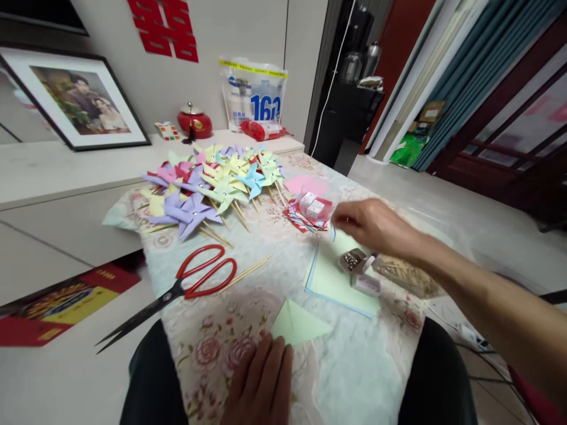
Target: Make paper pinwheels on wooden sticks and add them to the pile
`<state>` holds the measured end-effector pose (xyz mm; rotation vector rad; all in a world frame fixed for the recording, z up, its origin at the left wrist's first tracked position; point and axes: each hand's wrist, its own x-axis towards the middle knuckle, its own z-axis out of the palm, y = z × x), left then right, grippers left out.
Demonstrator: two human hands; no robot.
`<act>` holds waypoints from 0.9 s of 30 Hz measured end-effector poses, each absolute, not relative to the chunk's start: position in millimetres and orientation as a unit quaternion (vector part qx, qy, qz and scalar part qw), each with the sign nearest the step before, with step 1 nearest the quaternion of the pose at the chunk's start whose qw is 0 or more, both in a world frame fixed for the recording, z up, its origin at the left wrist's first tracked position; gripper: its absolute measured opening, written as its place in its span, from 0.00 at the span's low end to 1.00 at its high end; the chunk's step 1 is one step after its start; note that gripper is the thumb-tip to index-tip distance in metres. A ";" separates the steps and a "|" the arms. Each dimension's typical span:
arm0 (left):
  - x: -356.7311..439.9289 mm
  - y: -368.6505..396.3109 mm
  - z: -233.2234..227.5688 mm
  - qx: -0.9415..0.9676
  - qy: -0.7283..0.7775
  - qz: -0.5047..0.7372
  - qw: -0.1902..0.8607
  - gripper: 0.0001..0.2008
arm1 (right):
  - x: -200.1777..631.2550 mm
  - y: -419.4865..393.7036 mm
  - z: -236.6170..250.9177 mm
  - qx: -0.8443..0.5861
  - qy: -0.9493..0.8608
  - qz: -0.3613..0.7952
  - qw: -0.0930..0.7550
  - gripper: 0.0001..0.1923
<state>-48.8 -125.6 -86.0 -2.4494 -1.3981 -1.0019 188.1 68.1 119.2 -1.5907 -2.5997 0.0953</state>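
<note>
My left hand (262,383) lies flat on the flowered cloth (354,378) near me, its fingertips pressing the near edge of a folded light green paper (299,323). My right hand (371,225) reaches out across the table, fingers pinched together above the far corner of a stack of green paper sheets (334,282); whether it holds anything is unclear. Just below that wrist sits a small open box of metal pins (353,260) beside a small white box (367,284). Red-handled scissors (186,284) and a thin wooden stick (244,274) lie to the left.
A heap of paper pinwheels on sticks (212,186) fills the far end of the cloth. A clear bag with small white boxes (312,208) and pink paper (305,185) lie behind my right hand. A bag of sticks (405,274) sits at the right. A framed photo (77,100) leans on the wall.
</note>
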 end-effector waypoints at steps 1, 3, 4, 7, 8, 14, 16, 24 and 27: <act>-47.7 -126.9 -84.6 -0.820 -0.462 -0.331 0.063 0.17 | 177.7 47.2 110.1 -0.485 -0.869 0.088 0.041 0.09; -44.8 -128.3 -84.2 -0.815 -0.459 -0.348 0.058 0.18 | 161.0 9.5 87.0 -0.439 -0.883 0.164 0.015 0.09; -43.3 -128.6 -84.7 -0.807 -0.460 -0.365 0.062 0.18 | 154.6 -5.5 74.5 -0.437 -0.882 0.175 0.002 0.09; -40.0 -129.4 -85.9 -0.790 -0.462 -0.398 0.066 0.20 | 142.3 -32.9 43.5 -0.485 -0.857 0.171 -0.017 0.05; -39.7 -129.9 -85.1 -0.792 -0.461 -0.396 0.060 0.20 | 140.3 -37.3 36.9 -0.504 -0.846 0.171 -0.018 0.05; -44.5 -133.8 -67.2 -0.802 -0.469 -0.366 0.051 0.19 | 144.4 -52.4 22.0 -0.565 -0.786 0.249 0.029 0.19; -48.0 -136.3 -60.5 -0.811 -0.474 -0.339 0.060 0.18 | 148.8 -58.1 17.2 -0.575 -0.768 0.276 0.055 0.22; -54.5 -149.9 -48.0 -0.768 -0.505 -0.382 -0.092 0.19 | 157.7 -77.3 -2.7 -0.576 -0.574 0.505 0.290 0.26; -43.3 -150.1 -39.9 -0.629 -0.554 -0.440 -0.323 0.15 | 156.2 -83.9 -4.2 -0.554 -0.490 0.572 0.355 0.28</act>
